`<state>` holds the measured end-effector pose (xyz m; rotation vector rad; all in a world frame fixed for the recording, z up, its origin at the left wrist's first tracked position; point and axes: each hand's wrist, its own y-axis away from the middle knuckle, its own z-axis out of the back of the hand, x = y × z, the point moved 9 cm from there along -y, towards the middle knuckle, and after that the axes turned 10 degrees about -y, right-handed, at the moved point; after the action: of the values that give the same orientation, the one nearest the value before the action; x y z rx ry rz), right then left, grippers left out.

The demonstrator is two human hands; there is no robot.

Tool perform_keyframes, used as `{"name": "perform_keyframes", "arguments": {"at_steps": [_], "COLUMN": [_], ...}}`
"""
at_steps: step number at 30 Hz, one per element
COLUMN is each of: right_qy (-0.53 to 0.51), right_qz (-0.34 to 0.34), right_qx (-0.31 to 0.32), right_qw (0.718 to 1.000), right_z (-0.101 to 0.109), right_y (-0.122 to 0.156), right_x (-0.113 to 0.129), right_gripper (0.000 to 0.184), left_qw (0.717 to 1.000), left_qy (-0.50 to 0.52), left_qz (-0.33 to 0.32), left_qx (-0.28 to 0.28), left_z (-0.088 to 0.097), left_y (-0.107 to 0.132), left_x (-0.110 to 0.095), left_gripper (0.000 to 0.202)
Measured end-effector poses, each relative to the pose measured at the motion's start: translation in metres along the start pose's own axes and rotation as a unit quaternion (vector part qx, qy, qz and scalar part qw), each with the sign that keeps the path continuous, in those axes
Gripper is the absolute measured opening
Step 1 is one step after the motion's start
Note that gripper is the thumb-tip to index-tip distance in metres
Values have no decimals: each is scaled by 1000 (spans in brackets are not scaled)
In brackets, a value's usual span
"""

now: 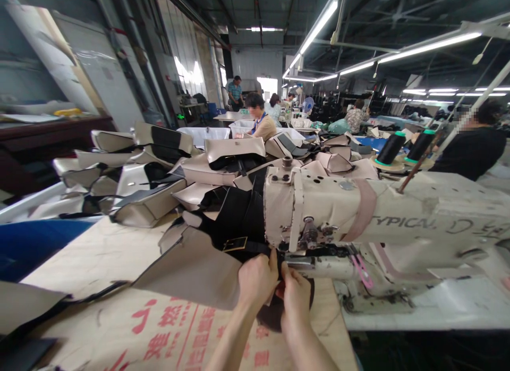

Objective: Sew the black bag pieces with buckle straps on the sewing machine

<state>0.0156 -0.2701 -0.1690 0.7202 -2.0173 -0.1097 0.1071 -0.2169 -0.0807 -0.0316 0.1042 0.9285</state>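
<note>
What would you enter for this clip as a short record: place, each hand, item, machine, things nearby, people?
Place: sewing workshop
Left hand: pinching a black strap
Right hand: gripping the same strap, beside the left hand
Item: beige and black bag with a gold buckle
Machine: beige sewing machine, right of the hands
Nearby: bag pieces, black thread spools
People: co-worker further back

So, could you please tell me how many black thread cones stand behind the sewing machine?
2: one black thread cone and another to its right, both upright behind the beige sewing machine; more may be hidden.
</note>
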Motion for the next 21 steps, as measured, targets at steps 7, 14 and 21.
{"name": "perform_keyframes", "arguments": {"at_steps": [7, 14, 21], "right_qy": [140, 508, 617], "right_qz": [15, 585, 634], "right_qx": [119, -176, -69], "right_qw": [983, 608, 461], "right_z": [9, 170, 223], "right_y": [7, 59, 44], "right_x": [39, 266, 254], "right_gripper": [46, 44, 53], "left_qw": [1000, 1000, 1000], "left_qy": [0, 7, -1], "left_qz": [13, 11, 8], "left_qx": [-1, -2, 0], "left_z": [2, 1, -1], "left_y": [1, -3, -4], "left_x": [1, 2, 1], "left_gripper": [52, 49, 45]}}
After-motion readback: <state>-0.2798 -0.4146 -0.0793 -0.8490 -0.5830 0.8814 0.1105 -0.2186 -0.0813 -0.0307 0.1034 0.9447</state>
